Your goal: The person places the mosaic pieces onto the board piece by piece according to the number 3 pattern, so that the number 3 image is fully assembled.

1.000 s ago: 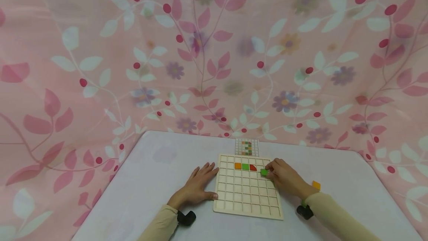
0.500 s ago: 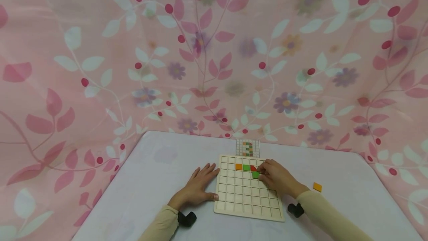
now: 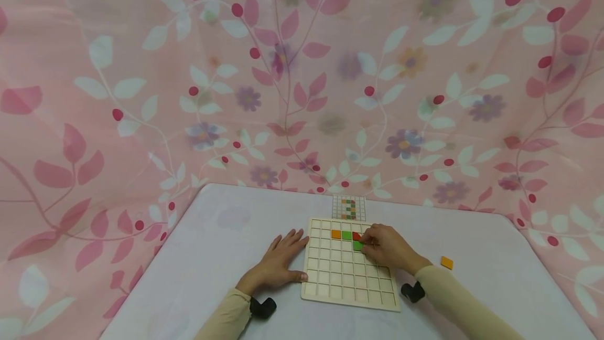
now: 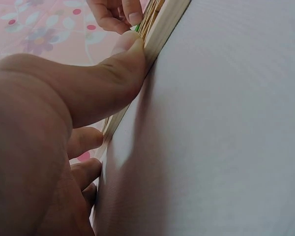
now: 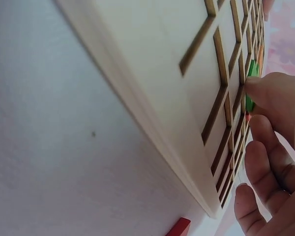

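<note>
Green square tile [image 3: 358,245] lies flat in the wooden grid board [image 3: 337,277], second row from the far edge, directly below the red tile [image 3: 356,235]. Tile is square, no long axis; its edges run parallel with the grid lines. Board's long axis runs away from the person, far edge toward the pattern card [image 3: 348,207].

Right hand [image 3: 384,248] pinches the green tile at its right side, fingers curled and close together, fingertips on the tile, knuckles up. In the right wrist view the thumb tip presses the green tile [image 5: 249,88] into a cell of the board [image 5: 152,93]; other fingers [image 5: 265,157] curl beside it. Right forearm comes in from the lower right, sleeve angled across the table [image 3: 217,256].

Left hand [image 3: 278,264] flat on the table, fingers spread and straight, just beside the board's left edge, thumb touching that edge; left wrist view shows the thumb [image 4: 123,64] against the board edge [image 4: 160,24].

Top row: orange tile [image 3: 336,234], green tile [image 3: 346,235], red tile side by side. Loose orange tile [image 3: 446,262] on the table, well apart to the right.
</note>
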Demonstrator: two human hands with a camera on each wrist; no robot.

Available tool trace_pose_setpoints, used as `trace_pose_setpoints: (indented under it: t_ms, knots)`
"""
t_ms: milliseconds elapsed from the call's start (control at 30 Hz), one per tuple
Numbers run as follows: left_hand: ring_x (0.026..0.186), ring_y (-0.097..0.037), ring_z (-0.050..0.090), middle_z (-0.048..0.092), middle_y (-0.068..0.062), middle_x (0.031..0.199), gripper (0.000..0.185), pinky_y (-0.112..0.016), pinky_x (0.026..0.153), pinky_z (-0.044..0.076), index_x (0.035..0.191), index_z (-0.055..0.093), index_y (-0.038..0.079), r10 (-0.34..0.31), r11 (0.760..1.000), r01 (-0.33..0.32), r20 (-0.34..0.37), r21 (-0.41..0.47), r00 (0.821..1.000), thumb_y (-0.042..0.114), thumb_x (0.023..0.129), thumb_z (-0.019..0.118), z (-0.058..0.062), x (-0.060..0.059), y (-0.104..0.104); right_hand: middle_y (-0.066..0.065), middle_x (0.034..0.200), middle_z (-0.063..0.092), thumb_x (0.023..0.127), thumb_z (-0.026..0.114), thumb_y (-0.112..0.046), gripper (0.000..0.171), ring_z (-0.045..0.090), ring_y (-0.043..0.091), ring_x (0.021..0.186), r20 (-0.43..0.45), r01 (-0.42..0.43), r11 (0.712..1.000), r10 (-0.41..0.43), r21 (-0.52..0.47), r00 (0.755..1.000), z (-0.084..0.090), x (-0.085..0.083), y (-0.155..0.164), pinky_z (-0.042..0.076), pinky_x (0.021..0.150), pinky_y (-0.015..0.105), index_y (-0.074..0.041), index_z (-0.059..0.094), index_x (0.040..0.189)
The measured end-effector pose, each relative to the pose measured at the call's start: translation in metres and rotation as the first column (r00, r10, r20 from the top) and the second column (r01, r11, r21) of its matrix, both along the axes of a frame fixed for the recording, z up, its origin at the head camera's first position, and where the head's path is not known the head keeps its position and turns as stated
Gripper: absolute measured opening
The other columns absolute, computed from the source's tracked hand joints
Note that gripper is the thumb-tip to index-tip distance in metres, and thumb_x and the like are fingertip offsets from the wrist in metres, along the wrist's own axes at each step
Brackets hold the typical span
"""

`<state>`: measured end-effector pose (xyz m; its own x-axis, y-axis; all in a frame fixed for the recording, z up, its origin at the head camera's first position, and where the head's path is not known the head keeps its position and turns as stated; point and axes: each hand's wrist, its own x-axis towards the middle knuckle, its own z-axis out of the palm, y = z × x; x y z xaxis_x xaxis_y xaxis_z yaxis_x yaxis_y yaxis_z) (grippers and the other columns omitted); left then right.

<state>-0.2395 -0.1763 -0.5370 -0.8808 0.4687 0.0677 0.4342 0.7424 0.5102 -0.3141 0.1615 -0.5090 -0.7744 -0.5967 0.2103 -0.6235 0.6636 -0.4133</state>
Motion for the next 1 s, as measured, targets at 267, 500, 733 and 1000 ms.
trace_pose_setpoints:
  t_ms: [267,500,733,1000]
  knots:
    - [0.153,-0.031,0.011,0.02,-0.008,0.165,0.093,-0.059,0.12,0.006,0.156,0.032,0.014,0.002,1.0,-0.002,0.0,0.0,1.0,0.05,0.081,0.074,-0.002,0.0,-0.002,-0.014,0.083,0.064,0.083,0.08,-0.018,0.01,0.057,0.002,0.075,0.083,-0.024,0.997,0.031,-0.079,0.996,-0.005,-0.005,0.002,0.052,0.067,0.021,-0.019,0.074,0.09]
    - [0.153,-0.032,0.013,0.022,-0.01,0.164,0.093,-0.061,0.119,0.008,0.155,0.033,0.013,-0.015,1.0,0.015,-0.029,0.005,0.999,0.053,0.082,0.073,-0.003,-0.001,-0.001,-0.014,0.087,0.064,0.087,0.077,-0.023,0.008,0.057,0.005,0.074,0.22,0.009,0.996,0.012,-0.094,0.975,-0.009,-0.007,0.009,0.052,0.066,0.021,-0.023,0.074,0.094]
    - [0.152,-0.035,0.014,0.023,-0.013,0.163,0.093,-0.062,0.118,0.009,0.155,0.032,0.012,-0.024,0.999,0.025,-0.041,0.025,0.999,0.051,0.082,0.074,-0.002,-0.001,-0.002,-0.012,0.085,0.065,0.086,0.077,-0.025,0.008,0.058,0.007,0.072,0.242,0.002,0.991,0.03,-0.132,0.97,-0.006,-0.007,0.011,0.052,0.064,0.022,-0.023,0.075,0.094]
    - [0.153,-0.031,0.011,0.021,-0.01,0.164,0.092,-0.059,0.12,0.006,0.156,0.032,0.013,-0.013,1.0,0.013,-0.015,0.015,1.0,0.052,0.082,0.073,-0.001,0.0,-0.001,-0.012,0.082,0.067,0.085,0.078,-0.026,0.005,0.06,0.003,0.071,0.193,-0.007,0.986,0.04,-0.169,0.98,-0.011,-0.007,0.011,0.053,0.063,0.021,-0.022,0.078,0.088]
